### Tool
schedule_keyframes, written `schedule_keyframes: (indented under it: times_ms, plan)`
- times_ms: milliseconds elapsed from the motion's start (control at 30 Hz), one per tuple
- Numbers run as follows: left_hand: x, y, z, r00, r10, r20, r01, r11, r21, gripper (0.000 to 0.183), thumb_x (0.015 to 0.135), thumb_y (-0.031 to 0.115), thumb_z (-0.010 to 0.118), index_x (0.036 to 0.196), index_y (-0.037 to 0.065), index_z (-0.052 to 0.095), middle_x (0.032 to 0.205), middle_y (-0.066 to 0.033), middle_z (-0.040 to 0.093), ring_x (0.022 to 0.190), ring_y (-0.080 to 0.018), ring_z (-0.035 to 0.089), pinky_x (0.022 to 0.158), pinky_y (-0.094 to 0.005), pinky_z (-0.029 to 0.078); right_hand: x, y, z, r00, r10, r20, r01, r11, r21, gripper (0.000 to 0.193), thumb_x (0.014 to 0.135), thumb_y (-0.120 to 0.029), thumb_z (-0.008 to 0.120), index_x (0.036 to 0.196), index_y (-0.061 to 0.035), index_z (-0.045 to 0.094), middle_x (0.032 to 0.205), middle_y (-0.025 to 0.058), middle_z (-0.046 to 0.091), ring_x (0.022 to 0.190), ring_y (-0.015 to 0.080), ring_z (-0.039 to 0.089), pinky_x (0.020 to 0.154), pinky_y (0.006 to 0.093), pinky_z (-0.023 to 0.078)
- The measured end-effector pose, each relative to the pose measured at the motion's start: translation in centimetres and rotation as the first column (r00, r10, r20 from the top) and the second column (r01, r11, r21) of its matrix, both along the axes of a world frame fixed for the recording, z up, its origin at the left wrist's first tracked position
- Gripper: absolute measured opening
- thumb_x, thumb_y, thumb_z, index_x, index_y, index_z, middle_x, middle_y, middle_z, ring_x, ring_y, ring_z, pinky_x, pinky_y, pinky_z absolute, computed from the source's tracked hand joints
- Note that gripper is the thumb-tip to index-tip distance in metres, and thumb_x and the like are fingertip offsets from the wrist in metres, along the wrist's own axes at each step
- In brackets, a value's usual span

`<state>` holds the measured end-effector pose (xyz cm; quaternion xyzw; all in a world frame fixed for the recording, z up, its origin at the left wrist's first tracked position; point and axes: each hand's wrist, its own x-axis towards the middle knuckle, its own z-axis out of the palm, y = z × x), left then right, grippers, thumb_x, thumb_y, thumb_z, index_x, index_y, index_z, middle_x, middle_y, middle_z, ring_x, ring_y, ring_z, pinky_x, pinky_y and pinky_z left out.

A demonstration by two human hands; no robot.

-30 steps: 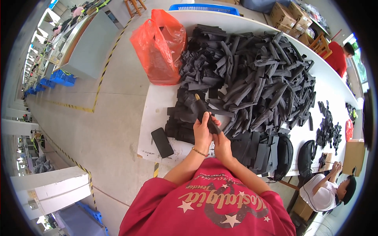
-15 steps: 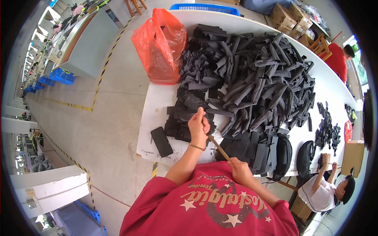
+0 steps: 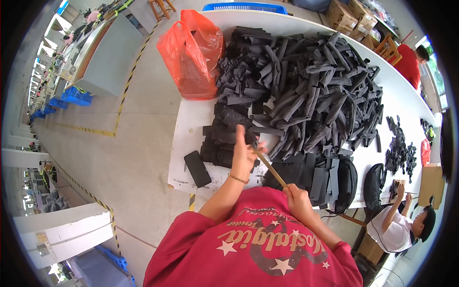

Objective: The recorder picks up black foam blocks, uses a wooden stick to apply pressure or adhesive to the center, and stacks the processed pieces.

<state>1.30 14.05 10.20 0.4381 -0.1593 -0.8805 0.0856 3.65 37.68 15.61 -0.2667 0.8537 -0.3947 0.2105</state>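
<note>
Grey floor (image 3: 148, 138) runs left of a white tabletop (image 3: 186, 136). Gold lettering and pale stars mark the person's red shirt (image 3: 253, 253). Black strips (image 3: 315, 91) crowd the tabletop, beside a red plastic bag (image 3: 193, 67) and a black phone (image 3: 197, 169). Near its front edge, the right hand (image 3: 297, 197) grips a tan stick (image 3: 271, 168); the left hand (image 3: 245, 154), thumb and fingers spread, is at the stick's far end, by a black piece (image 3: 250, 137); I cannot tell whether they touch.

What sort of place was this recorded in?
Probably a workshop or factory: a large heap of dark strips lies on the white table, yellow-and-black lines mark the floor, and cardboard boxes stand beyond.
</note>
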Motion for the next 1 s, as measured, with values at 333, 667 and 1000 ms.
schedule_keyframes:
  times_ms: [333,667,1000]
  plan:
    - [1.3,-5.9,-9.4,0.936,0.218,-0.275,-0.181,0.971,0.154,0.024,0.096,0.029,0.054,0.079,0.012,0.056,0.048,0.0077,0.031,0.037,-0.0057,0.028,0.035,-0.0232,0.020,0.0,5.3,5.3,0.857,0.322,0.403,-0.383,0.921,0.078,0.012,0.089,-0.012,0.060,0.085,-0.0016,0.060,0.070,0.0236,0.058,0.066,0.0378,0.061,0.057,0.0389,0.047]
    - [0.6,-0.4,-1.7,0.920,-0.337,-0.201,0.374,0.909,0.183,0.083,0.078,0.078,0.048,0.110,0.002,0.052,0.098,-0.0194,0.059,0.084,-0.0361,0.064,0.075,-0.0531,0.052,-3.0,1.8,1.0,0.932,-0.047,0.358,0.064,0.997,-0.035,0.020,0.087,-0.014,0.068,0.079,0.0015,0.057,0.059,-0.0026,0.049,0.054,0.0044,0.041,0.048,0.0242,0.034]
    - [0.1,0.7,-6.6,0.966,-0.249,0.074,0.258,0.950,-0.178,0.032,0.092,0.030,0.061,0.105,0.003,0.050,0.089,-0.0121,0.060,0.077,-0.0261,0.066,0.067,-0.0390,0.058,-7.7,-3.9,-6.6,0.940,-0.340,0.006,0.339,0.936,-0.094,0.019,0.081,-0.017,0.072,0.084,-0.0023,0.061,0.055,0.0059,0.050,0.049,0.0129,0.045,0.048,0.0302,0.039]
